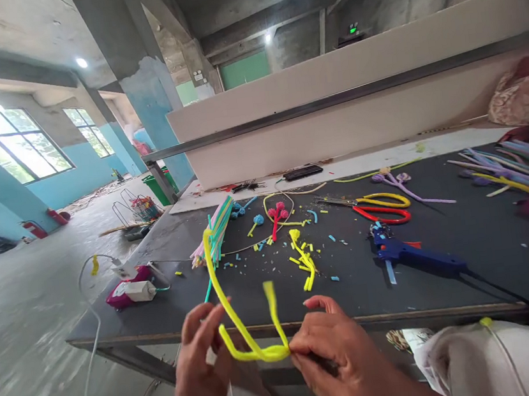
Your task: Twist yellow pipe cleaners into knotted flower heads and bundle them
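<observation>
Bent yellow pipe cleaners (242, 329) are held over the front edge of the table, their strands meeting in a twist at the bottom. My right hand (335, 356) pinches the twisted end between thumb and fingers. Around the long upright strand curl the fingers of my left hand (201, 353); its exact grip is partly hidden. Beyond my hands lies a small yellow pipe-cleaner piece (305, 260) with a knotted head, among cut scraps. Red and yellow-handled scissors (381, 206) and a blue glue gun (416, 256) rest to the right.
A bundle of pipe cleaners (220, 229) lies at left, near a magenta power strip (128, 288). Pink-red (277, 219), blue (258, 221) and purple (395, 182) knotted pieces lie farther back. A phone (303, 172) is by the white partition (331, 113). More pipe cleaners (526, 169) lie at right.
</observation>
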A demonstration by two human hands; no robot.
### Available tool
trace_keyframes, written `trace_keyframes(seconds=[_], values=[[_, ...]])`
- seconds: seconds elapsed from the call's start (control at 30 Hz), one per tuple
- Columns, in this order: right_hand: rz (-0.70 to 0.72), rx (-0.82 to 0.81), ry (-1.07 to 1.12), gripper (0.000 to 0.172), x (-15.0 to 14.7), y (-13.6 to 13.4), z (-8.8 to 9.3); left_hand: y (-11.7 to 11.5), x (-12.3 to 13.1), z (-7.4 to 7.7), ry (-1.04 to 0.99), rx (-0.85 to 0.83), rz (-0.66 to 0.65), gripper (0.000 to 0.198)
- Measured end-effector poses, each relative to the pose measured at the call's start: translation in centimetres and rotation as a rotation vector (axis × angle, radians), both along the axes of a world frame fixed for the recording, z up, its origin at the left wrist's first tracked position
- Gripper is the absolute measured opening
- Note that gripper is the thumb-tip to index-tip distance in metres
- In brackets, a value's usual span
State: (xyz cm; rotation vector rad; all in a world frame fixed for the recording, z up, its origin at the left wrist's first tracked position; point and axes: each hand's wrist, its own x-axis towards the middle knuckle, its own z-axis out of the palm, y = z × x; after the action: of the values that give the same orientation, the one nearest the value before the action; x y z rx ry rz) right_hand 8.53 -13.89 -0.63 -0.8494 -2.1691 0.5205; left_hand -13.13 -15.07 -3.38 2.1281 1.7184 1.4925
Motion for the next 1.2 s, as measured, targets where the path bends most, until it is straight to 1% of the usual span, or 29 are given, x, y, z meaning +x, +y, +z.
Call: trace_keyframes(seconds=[0.03, 0.1, 0.13, 0.23, 0.3, 0.4, 0.47, 0.53, 0.6, 0.67, 0.73, 0.8, 0.87, 0.93, 1.0, 1.1, 1.2], values=[[-0.006, 0.025, -0.017, 0.018, 0.0, 0.0, 0.1, -0.4, 0.7, 0.2, 0.007, -0.013, -0.103, 0.033], [0.0, 0.019, -0.038, 0.018, 0.0, 0.1, 0.1, -1.0, 2.3, 0.8, -0.033, -0.035, -0.254, 0.036], [0.008, 0.001, -0.039, 0.019, -0.1, 0.1, 0.0, -1.1, 3.0, 1.2, -0.055, -0.032, -0.312, 0.032], [0.019, -0.073, -0.005, 0.023, -0.2, 0.2, -0.1, -1.0, 4.4, 2.4, -0.117, -0.074, -0.359, 0.018], [0.036, -0.152, 0.034, 0.024, -0.2, 0.3, -0.1, -0.8, 4.6, 2.9, -0.168, -0.12, -0.365, 0.014], [0.062, -0.316, 0.122, 0.022, -0.2, 0.4, -0.1, -0.8, 4.4, 2.9, -0.298, -0.152, -0.346, 0.013], [0.056, -0.407, 0.174, 0.02, -0.3, 0.5, -0.2, -0.8, 4.2, 2.6, -0.34, -0.177, -0.359, 0.013], [0.045, -0.448, 0.187, 0.021, -0.3, 0.5, -0.3, -0.6, 3.8, 2.5, -0.286, -0.217, -0.435, 0.011], [0.048, -0.443, 0.174, 0.024, -0.4, 0.5, -0.5, -0.3, 3.4, 2.7, -0.178, -0.233, -0.538, 0.016], [0.063, -0.418, 0.167, 0.025, -0.5, 0.5, -0.7, 0.0, 3.0, 2.9, -0.093, -0.214, -0.624, 0.025], [0.062, -0.427, 0.183, 0.023, -0.6, 0.5, -0.8, 0.2, 2.9, 3.0, -0.069, -0.188, -0.662, 0.027], [0.044, -0.502, 0.221, 0.019, -0.6, 0.5, -0.8, 0.1, 2.9, 2.7, -0.1, -0.19, -0.65, 0.025], [0.048, -0.614, 0.248, 0.016, -0.6, 0.4, -0.7, -0.1, 3.0, 2.2, -0.156, -0.217, -0.587, 0.02], [0.053, -0.667, 0.252, 0.016, -0.6, 0.3, -0.6, -0.4, 3.2, 1.7, -0.206, -0.257, -0.509, 0.017], [0.035, -0.626, 0.233, 0.016, -0.7, 0.2, -0.6, -0.7, 3.3, 1.2, -0.232, -0.277, -0.441, 0.015], [0.007, -0.487, 0.169, 0.018, -0.9, 0.1, -0.9, -1.3, 3.6, 0.5, -0.188, -0.246, -0.357, 0.015], [0.014, -0.304, 0.07, 0.02, -1.1, 0.0, -1.4, -2.0, 4.3, -0.2, -0.169, -0.222, -0.189, 0.013]])
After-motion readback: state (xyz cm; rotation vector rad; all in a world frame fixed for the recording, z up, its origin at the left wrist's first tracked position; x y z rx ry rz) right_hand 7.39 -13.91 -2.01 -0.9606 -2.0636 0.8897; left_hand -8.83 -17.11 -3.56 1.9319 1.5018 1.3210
